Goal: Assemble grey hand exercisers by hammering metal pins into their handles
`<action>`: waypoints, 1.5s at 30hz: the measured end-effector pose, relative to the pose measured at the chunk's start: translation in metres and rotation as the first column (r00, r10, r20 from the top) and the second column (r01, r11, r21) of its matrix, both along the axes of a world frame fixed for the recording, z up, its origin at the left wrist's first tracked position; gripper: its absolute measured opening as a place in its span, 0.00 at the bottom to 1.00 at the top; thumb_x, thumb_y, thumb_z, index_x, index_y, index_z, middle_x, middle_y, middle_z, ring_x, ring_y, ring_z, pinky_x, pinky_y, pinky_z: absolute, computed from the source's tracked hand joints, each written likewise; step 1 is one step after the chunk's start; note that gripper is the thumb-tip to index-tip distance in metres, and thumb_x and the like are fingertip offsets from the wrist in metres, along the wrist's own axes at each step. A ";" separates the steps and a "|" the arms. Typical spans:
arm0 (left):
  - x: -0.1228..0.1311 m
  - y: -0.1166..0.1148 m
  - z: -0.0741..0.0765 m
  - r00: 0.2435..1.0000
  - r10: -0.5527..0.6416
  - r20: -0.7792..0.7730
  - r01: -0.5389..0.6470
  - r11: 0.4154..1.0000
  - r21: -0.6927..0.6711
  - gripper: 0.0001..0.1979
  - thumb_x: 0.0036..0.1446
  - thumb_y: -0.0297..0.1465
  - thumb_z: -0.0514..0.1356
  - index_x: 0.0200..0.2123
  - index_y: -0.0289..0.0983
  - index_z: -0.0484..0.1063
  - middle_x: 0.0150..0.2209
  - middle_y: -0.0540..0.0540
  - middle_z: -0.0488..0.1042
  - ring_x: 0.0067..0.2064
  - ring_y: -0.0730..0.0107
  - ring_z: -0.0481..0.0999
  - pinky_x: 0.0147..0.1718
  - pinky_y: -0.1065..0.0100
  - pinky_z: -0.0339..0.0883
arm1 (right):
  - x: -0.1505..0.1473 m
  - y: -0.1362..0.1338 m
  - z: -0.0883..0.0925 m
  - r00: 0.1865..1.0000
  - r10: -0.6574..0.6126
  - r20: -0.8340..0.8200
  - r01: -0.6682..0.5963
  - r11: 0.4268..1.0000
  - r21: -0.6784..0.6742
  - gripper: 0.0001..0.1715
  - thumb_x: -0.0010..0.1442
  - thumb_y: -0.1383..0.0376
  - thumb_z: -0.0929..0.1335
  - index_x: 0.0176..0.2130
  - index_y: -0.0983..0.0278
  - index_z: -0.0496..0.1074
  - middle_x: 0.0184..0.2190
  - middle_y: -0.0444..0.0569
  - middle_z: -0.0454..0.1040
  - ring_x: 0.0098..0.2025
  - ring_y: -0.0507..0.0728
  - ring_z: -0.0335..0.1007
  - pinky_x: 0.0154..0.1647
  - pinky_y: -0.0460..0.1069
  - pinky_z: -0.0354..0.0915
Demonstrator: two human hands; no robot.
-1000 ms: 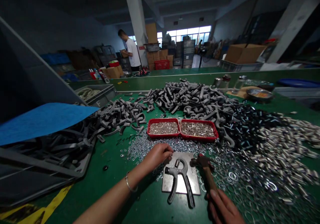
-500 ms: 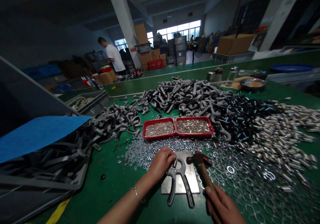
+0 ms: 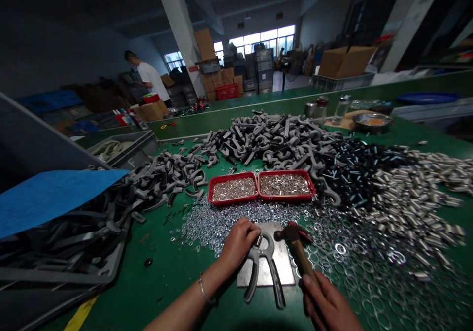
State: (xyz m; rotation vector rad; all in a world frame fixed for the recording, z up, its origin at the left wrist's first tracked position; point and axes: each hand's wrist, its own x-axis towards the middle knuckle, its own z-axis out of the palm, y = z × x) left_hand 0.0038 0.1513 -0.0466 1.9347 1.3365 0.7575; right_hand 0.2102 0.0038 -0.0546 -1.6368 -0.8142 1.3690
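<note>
A grey plier-shaped spring clamp (image 3: 264, 253) lies on a flat metal plate (image 3: 287, 267), its two handles spread toward me. My left hand (image 3: 238, 241) has its fingers closed on the clamp's upper left jaw, where a small metal cylinder (image 3: 258, 241) shows beside the fingertips; whether they touch the cylinder I cannot tell. Wrapped around the wooden handle of a claw hammer (image 3: 303, 258) is my right hand (image 3: 327, 299). The hammer's dark head is just above the plate's right edge, close to the clamp; contact with the plate is unclear.
Two red trays (image 3: 233, 202) of tiny metal parts stand beyond the plate. Small nuts (image 3: 207, 227), rings (image 3: 332, 267), metal cylinders (image 3: 410, 198) and heaped grey clamp parts (image 3: 273, 139) surround it. A filled grey crate (image 3: 114, 272) is at left. A person (image 3: 151, 77) stands far back.
The whole view has shifted slightly, and the person in the background appears farther left. My hands, the clamp and the hammer hold nearly the same positions.
</note>
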 end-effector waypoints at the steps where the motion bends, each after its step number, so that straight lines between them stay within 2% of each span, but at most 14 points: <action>1: 0.000 0.000 -0.001 1.000 -0.001 0.007 0.001 1.000 -0.004 0.09 0.60 0.30 0.59 0.28 0.37 0.74 0.32 0.49 0.71 0.37 0.67 0.73 0.41 0.66 0.63 | 0.000 0.000 0.001 1.000 0.000 0.015 0.000 1.000 0.007 0.25 0.55 0.41 0.68 0.32 0.60 0.68 0.20 0.40 0.65 0.23 0.52 0.65 0.19 0.43 0.60; 9: 0.003 0.001 -0.002 1.000 0.011 0.007 -0.011 1.000 -0.011 0.08 0.60 0.29 0.59 0.28 0.37 0.74 0.32 0.49 0.71 0.37 0.68 0.73 0.40 0.67 0.63 | 0.001 0.003 0.002 1.000 0.026 0.009 -0.026 1.000 0.010 0.26 0.55 0.40 0.67 0.33 0.59 0.69 0.20 0.39 0.65 0.24 0.54 0.66 0.24 0.46 0.63; 13: 0.006 -0.002 -0.002 0.995 -0.022 -0.093 0.030 0.995 0.091 0.09 0.63 0.29 0.59 0.29 0.36 0.73 0.33 0.48 0.71 0.38 0.66 0.71 0.40 0.66 0.63 | 0.003 0.002 0.000 0.998 0.054 0.029 -0.055 0.998 0.027 0.24 0.57 0.41 0.67 0.33 0.59 0.67 0.19 0.39 0.65 0.22 0.52 0.63 0.23 0.45 0.61; 15: 0.005 -0.002 -0.003 0.976 -0.075 -0.205 0.118 0.971 0.206 0.08 0.64 0.29 0.57 0.31 0.35 0.72 0.34 0.47 0.71 0.39 0.64 0.70 0.42 0.64 0.63 | 0.001 0.001 -0.002 0.998 0.061 0.010 -0.061 0.998 0.009 0.25 0.59 0.41 0.65 0.33 0.59 0.66 0.19 0.38 0.65 0.17 0.50 0.59 0.17 0.44 0.55; 18: 0.000 0.002 -0.005 0.905 -0.196 -0.378 0.338 0.871 0.355 0.10 0.67 0.30 0.54 0.35 0.34 0.72 0.36 0.44 0.72 0.41 0.62 0.69 0.44 0.60 0.63 | -0.002 0.000 -0.007 0.996 0.074 -0.045 -0.075 0.997 -0.022 0.26 0.60 0.40 0.63 0.33 0.59 0.64 0.18 0.36 0.63 0.12 0.47 0.50 0.12 0.43 0.43; 21: -0.004 0.008 -0.006 0.855 -0.275 -0.440 0.458 0.800 0.389 0.12 0.69 0.30 0.51 0.37 0.34 0.72 0.37 0.43 0.73 0.41 0.61 0.68 0.43 0.60 0.63 | 0.004 0.001 -0.008 0.995 0.095 -0.040 -0.095 0.995 -0.010 0.25 0.60 0.40 0.64 0.36 0.59 0.65 0.18 0.36 0.65 0.14 0.48 0.53 0.13 0.42 0.46; 24: -0.008 0.009 -0.005 0.879 -0.305 -0.368 0.425 0.849 0.313 0.09 0.68 0.31 0.53 0.39 0.35 0.71 0.39 0.44 0.72 0.43 0.63 0.69 0.46 0.61 0.64 | 0.019 0.010 0.003 0.977 0.184 0.111 -0.189 0.981 0.042 0.26 0.61 0.41 0.63 0.39 0.60 0.69 0.20 0.41 0.68 0.21 0.53 0.64 0.19 0.44 0.58; 27: -0.015 0.002 0.002 0.938 -0.250 -0.239 0.304 0.925 0.226 0.11 0.65 0.34 0.59 0.48 0.36 0.69 0.47 0.43 0.71 0.49 0.62 0.69 0.51 0.61 0.64 | 0.036 0.024 0.033 0.878 0.328 0.348 -0.374 0.924 0.074 0.26 0.63 0.43 0.62 0.41 0.61 0.73 0.29 0.48 0.76 0.32 0.58 0.72 0.32 0.49 0.68; 30: -0.027 -0.012 0.015 0.970 -0.167 -0.176 0.203 0.957 0.207 0.13 0.66 0.33 0.56 0.52 0.37 0.66 0.51 0.41 0.68 0.54 0.61 0.66 0.55 0.57 0.61 | 0.041 0.037 0.069 0.746 0.411 0.524 -0.516 0.854 0.066 0.25 0.66 0.46 0.60 0.48 0.59 0.73 0.38 0.50 0.79 0.39 0.60 0.74 0.43 0.52 0.68; 32: -0.034 -0.024 0.024 0.959 -0.183 -0.215 0.226 0.954 0.197 0.12 0.66 0.32 0.56 0.51 0.38 0.67 0.50 0.42 0.69 0.53 0.60 0.66 0.57 0.55 0.59 | 0.038 0.044 0.084 0.684 0.417 0.598 -0.564 0.823 0.071 0.25 0.68 0.47 0.57 0.51 0.58 0.70 0.40 0.50 0.78 0.40 0.60 0.74 0.44 0.52 0.67; 35: -0.038 -0.042 0.033 0.925 -0.219 -0.312 0.270 0.954 0.130 0.16 0.59 0.36 0.63 0.49 0.39 0.69 0.50 0.43 0.70 0.53 0.56 0.65 0.56 0.52 0.57 | 0.031 0.056 0.085 0.558 0.455 0.694 -0.628 0.778 -0.005 0.25 0.69 0.49 0.55 0.48 0.60 0.70 0.37 0.52 0.79 0.37 0.61 0.75 0.40 0.53 0.67; 38: -0.034 -0.051 0.032 0.914 -0.165 -0.371 0.202 0.977 0.064 0.15 0.55 0.36 0.66 0.44 0.38 0.70 0.47 0.43 0.70 0.50 0.54 0.65 0.54 0.52 0.58 | 0.026 0.070 0.076 0.435 0.549 0.714 -0.705 0.701 -0.109 0.24 0.68 0.49 0.57 0.40 0.61 0.72 0.32 0.53 0.79 0.34 0.62 0.76 0.36 0.53 0.67; 42: -0.029 -0.051 0.025 0.905 -0.145 -0.400 0.179 0.983 0.049 0.15 0.55 0.37 0.65 0.44 0.39 0.70 0.46 0.43 0.70 0.51 0.54 0.65 0.54 0.52 0.58 | 0.024 0.081 0.074 0.489 0.518 0.702 -0.708 0.706 -0.027 0.26 0.69 0.50 0.55 0.45 0.62 0.72 0.36 0.54 0.79 0.38 0.62 0.76 0.40 0.52 0.66; 45: -0.031 -0.048 0.024 0.900 -0.146 -0.411 0.179 0.983 0.044 0.16 0.55 0.38 0.65 0.45 0.39 0.70 0.46 0.43 0.70 0.50 0.53 0.66 0.54 0.52 0.58 | 0.027 0.080 0.076 0.450 0.541 0.711 -0.704 0.704 -0.091 0.25 0.68 0.49 0.57 0.42 0.62 0.72 0.33 0.54 0.79 0.33 0.62 0.75 0.36 0.53 0.66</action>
